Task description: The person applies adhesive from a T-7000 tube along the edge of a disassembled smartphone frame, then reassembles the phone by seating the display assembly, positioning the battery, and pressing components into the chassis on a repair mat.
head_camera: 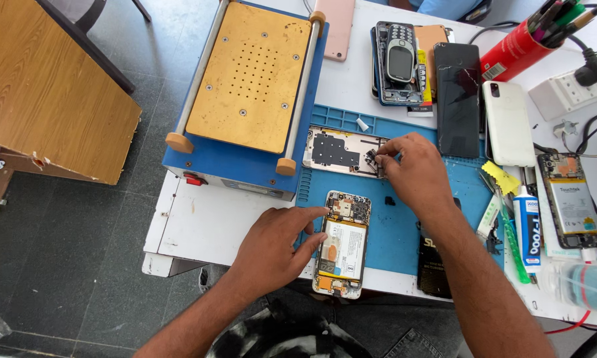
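An opened phone with its battery and circuit board bare lies on the blue work mat near the table's front edge. My left hand rests beside it, index finger and thumb touching its left side. Farther back on the mat lies a detached phone frame with a black plate. My right hand reaches to the frame's right end, fingertips pinched on a small dark part. A tiny black piece sits loose on the mat between frame and phone.
A blue heating-plate machine with a brass top stands at back left. Several phones lie stacked at the back, with a red pen cup and a power strip. Glue tube, green tool and another open phone lie right.
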`<state>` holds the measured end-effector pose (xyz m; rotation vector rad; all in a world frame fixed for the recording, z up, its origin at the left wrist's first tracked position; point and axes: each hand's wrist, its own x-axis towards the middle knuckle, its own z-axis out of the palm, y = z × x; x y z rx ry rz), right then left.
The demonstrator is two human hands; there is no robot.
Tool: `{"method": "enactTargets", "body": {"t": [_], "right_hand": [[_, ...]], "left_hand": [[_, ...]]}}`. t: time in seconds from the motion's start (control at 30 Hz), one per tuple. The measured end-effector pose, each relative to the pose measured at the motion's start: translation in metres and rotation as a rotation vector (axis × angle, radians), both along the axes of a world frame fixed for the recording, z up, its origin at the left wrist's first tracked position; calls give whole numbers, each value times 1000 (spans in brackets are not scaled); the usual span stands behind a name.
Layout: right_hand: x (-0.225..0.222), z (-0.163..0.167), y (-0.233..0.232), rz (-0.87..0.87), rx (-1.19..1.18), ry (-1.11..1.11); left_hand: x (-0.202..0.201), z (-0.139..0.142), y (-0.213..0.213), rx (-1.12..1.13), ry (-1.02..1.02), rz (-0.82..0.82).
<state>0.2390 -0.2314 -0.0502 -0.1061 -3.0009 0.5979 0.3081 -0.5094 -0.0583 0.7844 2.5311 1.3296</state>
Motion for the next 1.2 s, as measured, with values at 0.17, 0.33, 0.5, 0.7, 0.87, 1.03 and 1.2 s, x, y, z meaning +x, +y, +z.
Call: {"method": "enactTargets", "body": {"t": [0.17,0.33,0.5,0.7,0.87,1.03,1.2], "right_hand": [[-5,8,-4,49,66,2],[-6,12,-8,54,98,-73],[-3,17,-6,47,15,-88],[4,32,1,-47,-149,-218],[17,48,11,-127,-300,-280],[41,47,15,-114,-355,-258],[54,37,15,-14,-450,-265]], "left_hand": [[-1,-2,-2,14,9,-1],[1,-2,-4,22,24,4],[3,1,-2,1,17,5],[7,2,0,37,43,10],[6,0,2,33,41,8],[4,0,6,37,138,-26],[-1,-1,12,-78,130,-52]]}}
